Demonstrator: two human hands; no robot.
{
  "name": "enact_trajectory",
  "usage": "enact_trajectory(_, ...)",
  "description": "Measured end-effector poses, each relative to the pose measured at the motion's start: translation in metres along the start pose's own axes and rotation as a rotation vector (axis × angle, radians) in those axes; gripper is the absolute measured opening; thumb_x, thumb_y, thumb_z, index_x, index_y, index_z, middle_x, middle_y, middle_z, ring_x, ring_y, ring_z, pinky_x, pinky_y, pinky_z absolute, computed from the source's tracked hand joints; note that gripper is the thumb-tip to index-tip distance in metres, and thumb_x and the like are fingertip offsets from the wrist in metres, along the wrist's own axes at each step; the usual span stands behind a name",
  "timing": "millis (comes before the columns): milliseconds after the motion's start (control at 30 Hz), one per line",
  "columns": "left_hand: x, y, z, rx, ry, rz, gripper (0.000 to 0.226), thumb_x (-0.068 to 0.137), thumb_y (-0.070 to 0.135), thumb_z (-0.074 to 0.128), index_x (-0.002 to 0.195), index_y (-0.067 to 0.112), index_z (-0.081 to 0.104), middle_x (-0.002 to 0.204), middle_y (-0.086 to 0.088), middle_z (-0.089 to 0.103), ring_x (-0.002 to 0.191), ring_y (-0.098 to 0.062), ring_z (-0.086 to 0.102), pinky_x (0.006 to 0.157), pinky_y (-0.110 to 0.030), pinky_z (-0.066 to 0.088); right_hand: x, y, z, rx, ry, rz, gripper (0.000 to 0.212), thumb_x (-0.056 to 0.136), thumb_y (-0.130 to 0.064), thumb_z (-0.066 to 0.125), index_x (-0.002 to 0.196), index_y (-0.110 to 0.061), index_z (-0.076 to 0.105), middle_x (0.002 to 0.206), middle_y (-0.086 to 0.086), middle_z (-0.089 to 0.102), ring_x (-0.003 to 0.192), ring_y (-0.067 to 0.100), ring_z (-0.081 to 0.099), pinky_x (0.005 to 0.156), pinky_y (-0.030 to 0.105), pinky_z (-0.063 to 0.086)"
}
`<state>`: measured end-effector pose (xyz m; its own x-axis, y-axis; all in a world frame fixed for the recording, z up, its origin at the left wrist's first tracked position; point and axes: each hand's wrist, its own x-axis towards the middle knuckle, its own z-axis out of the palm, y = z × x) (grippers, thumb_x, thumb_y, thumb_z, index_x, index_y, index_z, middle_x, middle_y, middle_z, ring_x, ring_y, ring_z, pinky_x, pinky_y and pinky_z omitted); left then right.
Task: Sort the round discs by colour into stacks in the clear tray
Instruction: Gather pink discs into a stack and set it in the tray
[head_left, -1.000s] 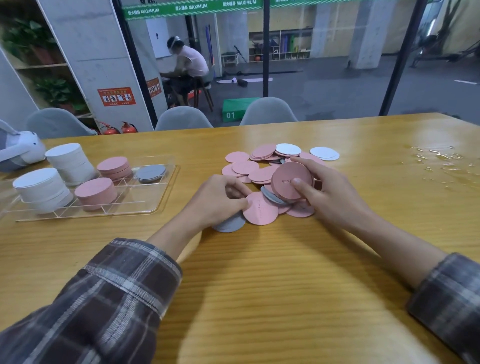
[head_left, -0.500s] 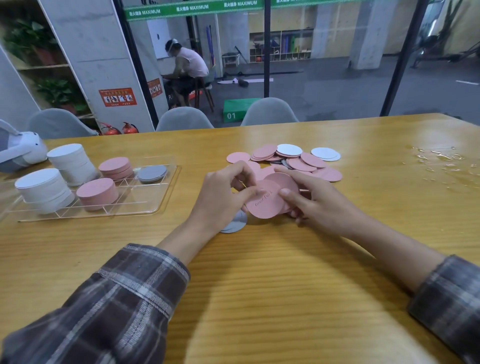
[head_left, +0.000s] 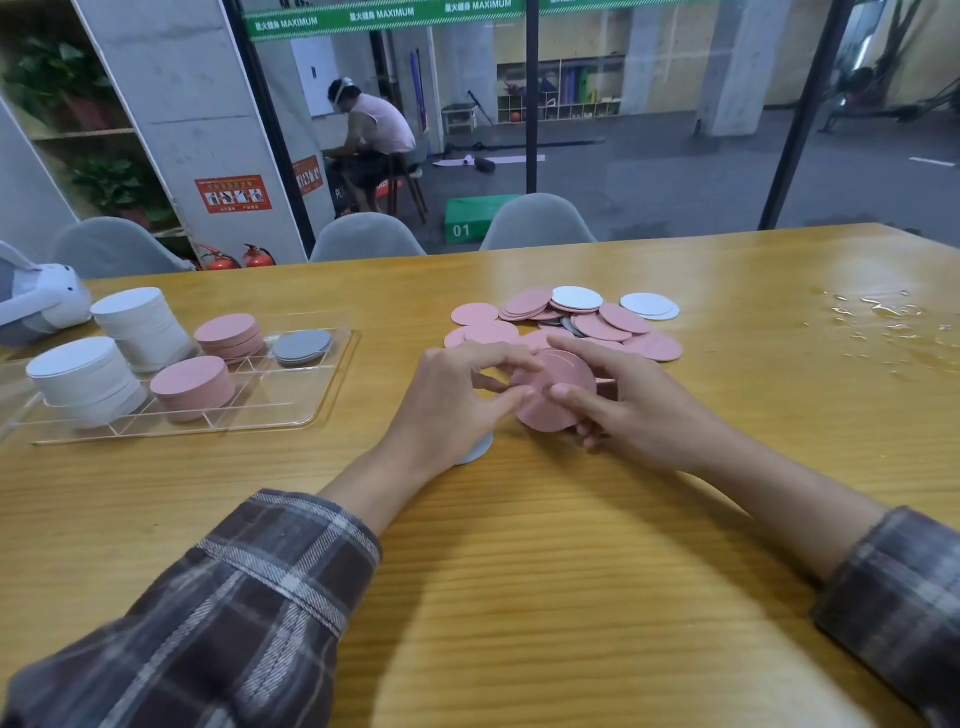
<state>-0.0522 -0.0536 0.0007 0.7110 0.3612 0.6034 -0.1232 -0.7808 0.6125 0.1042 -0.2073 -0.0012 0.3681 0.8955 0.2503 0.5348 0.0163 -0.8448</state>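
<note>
- Near the middle of the surface (head_left: 519, 571), holding a small bundle of pink discs (head_left: 558, 402) tilted up off the wood between left hand (head_left: 452, 400) and right hand (head_left: 644, 415), just this side of the loose pile (head_left: 597, 325).
- Pinching that bundle from both sides, with left fingers (head_left: 498, 358) curled onto its left rim and right fingers (head_left: 574, 395) pressed across its face and far edge.
- Covering most of a grey disc (head_left: 475, 449) with the left wrist, flat on the wood.
- Keeping the clear tray (head_left: 291, 410) well apart on the left, loaded with two white stacks (head_left: 85, 379), two pink stacks (head_left: 192, 387) and a low grey stack (head_left: 302, 345), side by side.
- Judging the discs thin, light and stiff, likely smooth-faced, so prone to sliding over one another and fanning out when squeezed on the faces alone.
- Favouring a hold on the rims, thumb opposite fingers, squaring the edges before lifting; for a single flat disc, dragging it or tipping one edge up first, with hardly any lip to catch.
- Expecting a pink stack as the bundle's place, lowering it flat and centred to avoid nudging the taller white columns alongside.
- Leaving in the pile mostly pink, two white at the far side and some grey showing underneath.
</note>
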Motion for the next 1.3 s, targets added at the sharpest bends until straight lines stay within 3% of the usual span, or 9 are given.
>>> enact_trajectory(133, -0.001, 0.0, 0.001, 0.021, 0.037, -0.007, 0.019, 0.085, 0.008, 0.084, 0.102, 0.013, 0.076, 0.103, 0.004, 0.075, 0.094, -0.013, 0.07, 0.075, -0.021, 0.06, 0.001, 0.001, -0.004, -0.104, 0.034, -0.027, 0.049, 0.101, -0.022, 0.062, 0.148, -0.028, 0.048, 0.071, -0.024, 0.067, 0.063, 0.012, 0.064, 0.06, 0.027, 0.055)
enact_trajectory(267, 0.0, -0.012, 0.001, 0.172, -0.022, -0.128, 0.018, 0.088, 0.026, 0.082, 0.102, 0.021, 0.071, 0.1, 0.012, 0.072, 0.093, -0.004, 0.067, 0.073, -0.011, 0.047, 0.003, 0.004, -0.013, -0.266, 0.144, -0.056, 0.049, 0.099, -0.031, 0.064, 0.146, -0.029, 0.052, 0.125, -0.016, 0.067, 0.108, 0.009, 0.067, 0.096, 0.036, 0.054)
enact_trajectory(333, -0.001, -0.018, 0.003, 0.255, -0.104, -0.175, 0.026, 0.086, 0.037, 0.082, 0.104, 0.021, 0.072, 0.105, 0.01, 0.071, 0.093, -0.004, 0.064, 0.075, -0.007, 0.042, 0.004, 0.005, -0.016, -0.302, 0.186, -0.052, 0.048, 0.099, -0.032, 0.064, 0.145, -0.029, 0.053, 0.129, -0.014, 0.065, 0.111, 0.011, 0.066, 0.1, 0.04, 0.052)
enact_trajectory(533, 0.0, -0.016, 0.012, 0.42, -0.219, -0.284, 0.068, 0.069, 0.081, 0.063, 0.115, 0.032, 0.074, 0.109, 0.014, 0.057, 0.112, -0.014, 0.056, 0.1, -0.042, 0.048, 0.006, 0.007, -0.021, -0.37, 0.226, -0.052, 0.046, 0.099, -0.029, 0.064, 0.144, -0.029, 0.054, 0.122, -0.011, 0.067, 0.1, 0.016, 0.068, 0.095, 0.04, 0.053)
enact_trajectory(767, 0.005, -0.008, 0.005, 0.345, -0.275, -0.359, 0.046, 0.08, 0.058, 0.08, 0.119, 0.036, 0.074, 0.118, 0.008, 0.058, 0.117, -0.017, 0.056, 0.104, -0.049, 0.047, 0.005, 0.004, -0.019, -0.376, 0.237, -0.051, 0.045, 0.098, -0.03, 0.064, 0.143, -0.032, 0.055, 0.118, -0.013, 0.068, 0.096, 0.016, 0.068, 0.091, 0.036, 0.053)
enact_trajectory(933, 0.01, -0.003, -0.004, 0.24, -0.345, -0.441, 0.038, 0.085, 0.037, 0.084, 0.122, 0.03, 0.075, 0.116, 0.016, 0.064, 0.111, -0.005, 0.059, 0.092, -0.024, 0.045, 0.004, 0.002, -0.018, -0.385, 0.23, -0.051, 0.045, 0.099, -0.028, 0.064, 0.143, -0.03, 0.054, 0.116, -0.014, 0.067, 0.096, 0.017, 0.066, 0.09, 0.033, 0.05)
enact_trajectory(1033, 0.011, -0.007, -0.008, 0.165, -0.341, -0.476, 0.035, 0.082, 0.026, 0.086, 0.114, 0.027, 0.074, 0.113, 0.012, 0.072, 0.097, -0.003, 0.061, 0.084, -0.019, 0.049, 0.003, 0.001, -0.017, -0.377, 0.237, -0.074, 0.045, 0.099, -0.027, 0.064, 0.143, -0.031, 0.055, 0.115, -0.017, 0.066, 0.096, 0.013, 0.066, 0.087, 0.028, 0.049)
enact_trajectory(1167, 0.01, -0.007, -0.016, -0.003, -0.318, -0.534, 0.036, 0.079, 0.0, 0.08, 0.109, 0.018, 0.069, 0.098, -0.004, 0.075, 0.08, -0.012, 0.066, 0.088, -0.032, 0.057, 0.004, 0.001, -0.017, -0.351, 0.241, -0.078, 0.046, 0.099, -0.027, 0.063, 0.144, -0.031, 0.054, 0.111, -0.014, 0.069, 0.081, 0.014, 0.069, 0.084, 0.031, 0.051)
enact_trajectory(1300, 0.009, -0.013, -0.02, 0.042, -0.233, -0.551, 0.029, 0.082, 0.005, 0.069, 0.1, 0.028, 0.074, 0.082, 0.006, 0.077, 0.075, -0.007, 0.066, 0.086, -0.033, 0.054, 0.004, 0.002, -0.015, -0.356, 0.233, -0.091, 0.046, 0.099, -0.026, 0.064, 0.144, -0.031, 0.054, 0.113, -0.019, 0.066, 0.086, 0.007, 0.066, 0.084, 0.027, 0.048)
